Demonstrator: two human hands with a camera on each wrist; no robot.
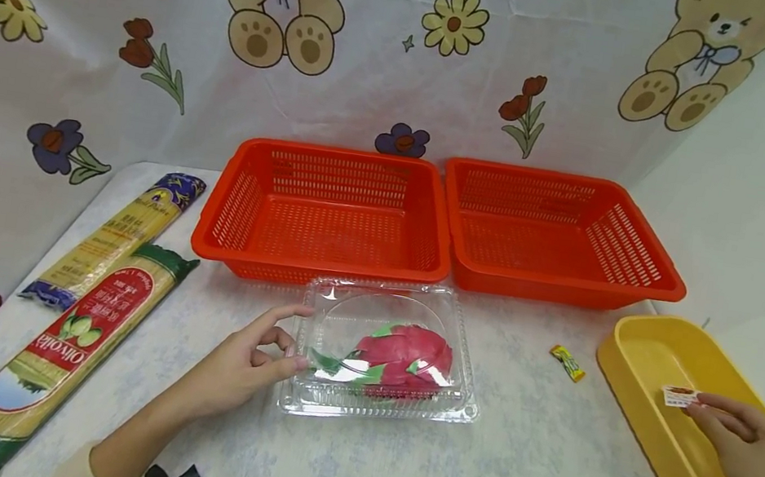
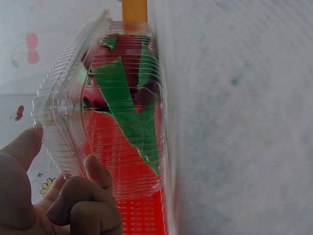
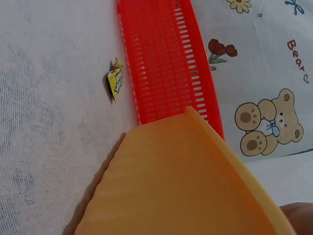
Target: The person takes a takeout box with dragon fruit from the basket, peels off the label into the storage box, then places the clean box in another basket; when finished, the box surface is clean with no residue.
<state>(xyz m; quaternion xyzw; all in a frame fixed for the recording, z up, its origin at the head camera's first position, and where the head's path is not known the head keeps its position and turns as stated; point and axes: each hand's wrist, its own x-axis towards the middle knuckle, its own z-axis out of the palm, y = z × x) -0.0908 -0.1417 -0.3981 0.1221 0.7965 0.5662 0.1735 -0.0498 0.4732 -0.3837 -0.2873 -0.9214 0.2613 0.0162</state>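
Note:
A clear plastic clamshell box [image 1: 335,306] stands on the table with a pink dragon fruit [image 1: 413,354] with green leafy tips inside. My left hand [image 1: 242,370] grips the box's left edge, forefinger and thumb spread along it. In the left wrist view, the fingers [image 2: 93,205] lie against the box's ribbed side. Over the yellow tub [image 1: 659,346], my right hand [image 1: 755,451] pinches a small white card [image 1: 679,397] with a reddish picture. The right wrist view mostly shows the tub's wall [image 3: 171,181], with a bit of the hand at the lower right.
Two red baskets [image 1: 318,272] [image 1: 567,291] stand side by side at the back. On the left lie two spaghetti packs [image 1: 118,240] [image 1: 64,356], partly overlapping. A small yellow wrapped candy [image 1: 567,363] lies left of the tub. A bear-print cloth [image 1: 369,30] hangs behind.

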